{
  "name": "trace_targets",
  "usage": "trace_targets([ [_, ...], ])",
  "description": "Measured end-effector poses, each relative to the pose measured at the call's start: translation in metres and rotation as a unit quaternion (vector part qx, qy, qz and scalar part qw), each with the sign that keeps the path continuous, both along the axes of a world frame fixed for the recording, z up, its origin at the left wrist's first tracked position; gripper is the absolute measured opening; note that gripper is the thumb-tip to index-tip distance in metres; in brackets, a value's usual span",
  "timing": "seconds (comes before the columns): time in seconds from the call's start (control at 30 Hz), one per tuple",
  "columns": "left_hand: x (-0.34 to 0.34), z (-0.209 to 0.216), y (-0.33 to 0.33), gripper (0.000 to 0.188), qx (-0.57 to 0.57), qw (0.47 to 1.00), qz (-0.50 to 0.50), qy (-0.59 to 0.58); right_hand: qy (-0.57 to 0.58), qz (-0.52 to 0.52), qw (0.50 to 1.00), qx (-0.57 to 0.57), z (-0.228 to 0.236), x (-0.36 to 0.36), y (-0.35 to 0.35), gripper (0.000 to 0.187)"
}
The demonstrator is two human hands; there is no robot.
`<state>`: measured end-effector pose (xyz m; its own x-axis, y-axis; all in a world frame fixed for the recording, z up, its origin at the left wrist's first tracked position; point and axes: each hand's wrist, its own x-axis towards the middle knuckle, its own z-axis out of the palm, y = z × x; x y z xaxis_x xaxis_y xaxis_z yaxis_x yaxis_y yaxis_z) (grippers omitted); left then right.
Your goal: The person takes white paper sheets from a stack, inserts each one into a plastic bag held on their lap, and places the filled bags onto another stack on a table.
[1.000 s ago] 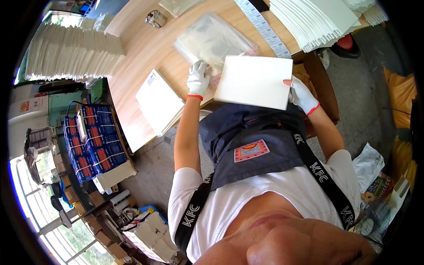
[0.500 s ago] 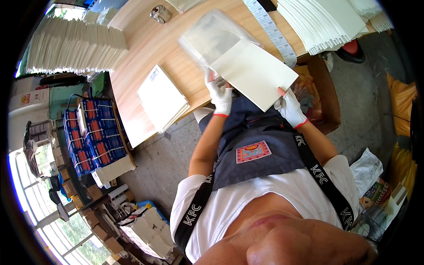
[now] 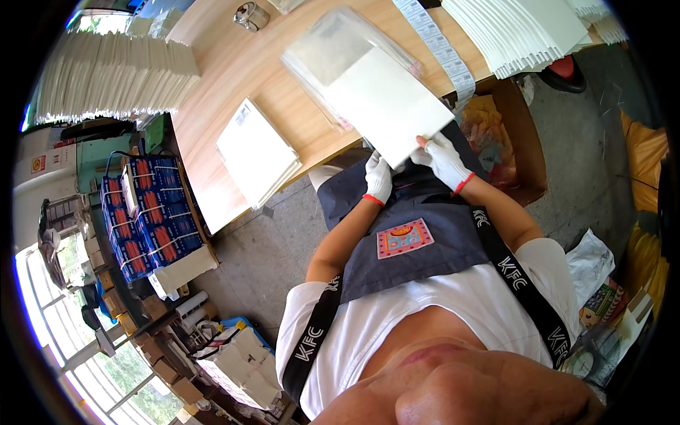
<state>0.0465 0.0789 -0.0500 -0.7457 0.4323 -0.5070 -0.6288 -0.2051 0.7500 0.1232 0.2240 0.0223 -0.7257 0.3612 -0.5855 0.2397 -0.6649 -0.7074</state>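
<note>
A plain white rectangular booklet [image 3: 391,106] slants from the table toward my body, its far part lying over a pile of clear plastic bags [image 3: 333,46]. My right hand [image 3: 446,164], in a white knit glove with a red cuff, grips the booklet's near right corner, thumb on top. At its near left corner is my left hand [image 3: 379,178], gloved the same way, with fingers closed at the edge and partly hidden beneath it. To the left lies a small stack of white booklets [image 3: 256,156], the top one bearing a small label near its far end.
Tall stacks of white booklets stand at the far left [image 3: 117,74] and far right [image 3: 506,35]. A strip of printed labels [image 3: 439,49] runs to the table edge. A metal tin [image 3: 251,16] sits at the back. An open carton [image 3: 520,142] stands below right.
The booklet has shifted toward me and slightly left. My left hand has moved from its left side down to the near corner, and my right hand has come closer to it.
</note>
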Motion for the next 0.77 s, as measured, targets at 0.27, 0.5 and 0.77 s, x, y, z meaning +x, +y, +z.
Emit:
trace_targets([
  [0.27,-0.032,0.034,-0.025,0.023,-0.033,0.995,-0.015,-0.089,0.183,0.113,0.959,-0.183,-0.013,-0.031,-0.009,0.038],
  [0.5,-0.049,0.039,-0.054,0.023,-0.128,0.991,-0.035,0.036,0.132,0.334,0.776,0.518,0.014,-0.069,-0.012,0.02],
  [0.77,-0.051,0.033,-0.069,0.023,-0.089,0.995,-0.037,0.023,0.121,0.417,0.484,0.76,0.004,-0.101,-0.05,0.021],
])
